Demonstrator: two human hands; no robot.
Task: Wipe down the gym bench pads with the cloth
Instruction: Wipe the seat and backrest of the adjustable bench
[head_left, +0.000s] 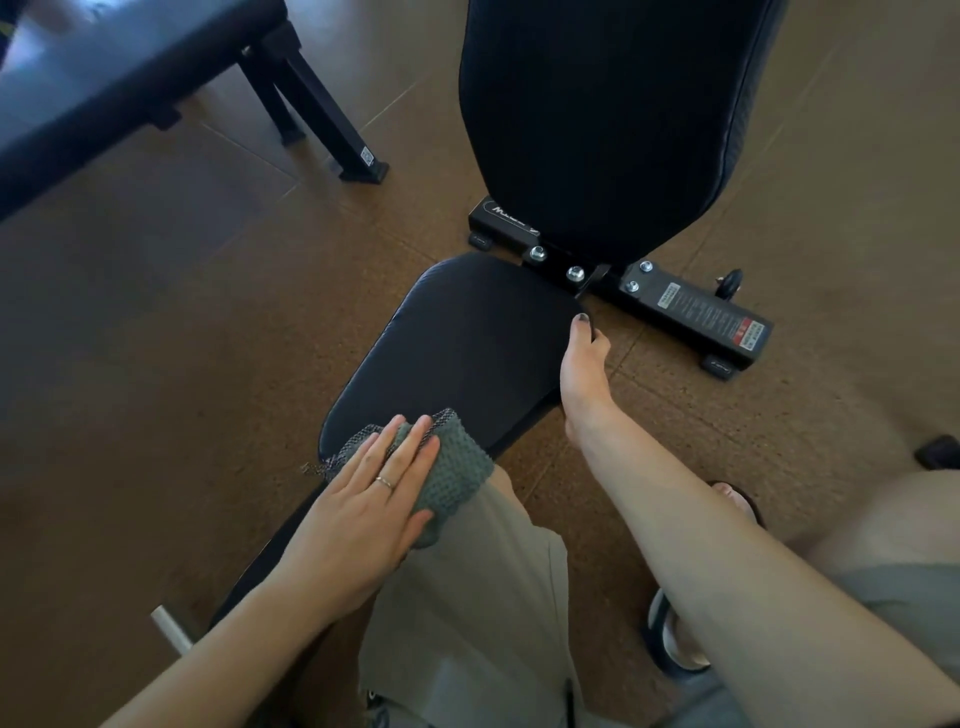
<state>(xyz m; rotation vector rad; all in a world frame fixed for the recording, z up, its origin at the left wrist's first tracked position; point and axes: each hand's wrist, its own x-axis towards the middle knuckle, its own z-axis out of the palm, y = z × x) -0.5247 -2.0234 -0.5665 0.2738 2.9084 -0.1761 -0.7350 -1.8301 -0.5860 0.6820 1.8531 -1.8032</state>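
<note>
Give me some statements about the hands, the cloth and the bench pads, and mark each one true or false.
1. The left hand presses the cloth flat onto the seat pad. True.
2. The right hand holds the cloth. False: it grips the seat pad's right edge.
3. The cloth lies on the back pad. False: it is at the seat pad's near end.
4. A ring sits on a left-hand finger. True.
5. The cloth is white. False: it is grey-green.

Left hand (363, 499) flat (fingers (410, 441) straight); right hand (584, 374) thumb-up, fingers curled.
</note>
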